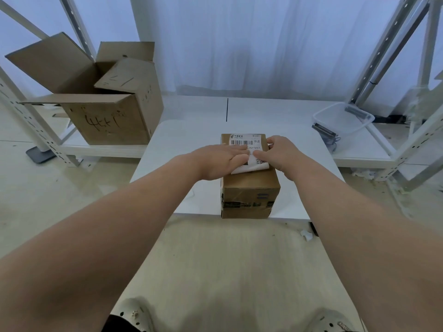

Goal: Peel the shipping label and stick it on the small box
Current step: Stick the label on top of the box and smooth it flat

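Observation:
A small brown cardboard box (pixel 250 195) stands at the front edge of a white table (pixel 299 188). On its top lies a white shipping label (pixel 247 140) with a barcode; its far part is flat, and its near edge curls up off the cardboard. My left hand (pixel 220 160) lies flat with its fingers on the label's middle. From the right, my right hand (pixel 281 152) touches the label, fingertips on its right side. Both hands hide the label's centre.
A large open cardboard box (pixel 107 97) sits on a low shelf at the left. A clear plastic tub (pixel 345 118) rests on the shelf at the right. White metal racking stands on both sides. Pale floor lies below the table.

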`<state>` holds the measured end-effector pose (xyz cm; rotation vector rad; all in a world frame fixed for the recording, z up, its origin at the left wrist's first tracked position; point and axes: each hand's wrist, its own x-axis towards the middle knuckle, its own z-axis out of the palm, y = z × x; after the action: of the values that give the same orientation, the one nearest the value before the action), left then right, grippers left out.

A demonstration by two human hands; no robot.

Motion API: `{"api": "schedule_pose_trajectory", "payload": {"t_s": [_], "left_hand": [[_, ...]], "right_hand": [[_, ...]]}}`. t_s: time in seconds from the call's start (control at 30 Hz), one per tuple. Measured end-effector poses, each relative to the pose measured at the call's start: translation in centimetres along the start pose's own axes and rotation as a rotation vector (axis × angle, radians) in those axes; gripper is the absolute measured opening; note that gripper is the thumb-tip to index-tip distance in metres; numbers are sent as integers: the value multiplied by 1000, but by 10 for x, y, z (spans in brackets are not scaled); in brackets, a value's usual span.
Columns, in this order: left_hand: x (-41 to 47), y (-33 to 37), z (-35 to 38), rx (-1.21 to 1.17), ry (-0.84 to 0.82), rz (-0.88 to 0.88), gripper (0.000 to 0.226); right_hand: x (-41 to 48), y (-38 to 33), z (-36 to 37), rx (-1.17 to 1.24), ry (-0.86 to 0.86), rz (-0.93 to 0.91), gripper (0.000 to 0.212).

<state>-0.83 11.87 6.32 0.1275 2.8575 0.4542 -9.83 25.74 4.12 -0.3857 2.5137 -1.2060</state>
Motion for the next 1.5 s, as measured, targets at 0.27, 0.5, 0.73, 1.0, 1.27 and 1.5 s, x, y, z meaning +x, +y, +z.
{"api": "schedule_pose_trajectory", "payload": {"t_s": [0.27,0.5,0.73,1.0,1.27,1.5], "left_hand": [[-5,-15,-1,83,140,-42,39],[8,-1,-1,31,31,2,49],[2,-12,-3,32,97,-14,41],[-1,-13,-3,53,108,-10,40],[2,-22,0,264,182,-30,40],[3,-27,1,251,160,-64,42]], "right_hand": [[-3,3,0,57,-21,31,42],[0,3,1,70,-35,39,42],[-12,16,-8,-286,123,-393,20],[-19,8,-1,-158,-114,-303,36],[-13,20,-3,-274,10,-371,38],[-13,16,-3,-323,-92,-379,51]]}}
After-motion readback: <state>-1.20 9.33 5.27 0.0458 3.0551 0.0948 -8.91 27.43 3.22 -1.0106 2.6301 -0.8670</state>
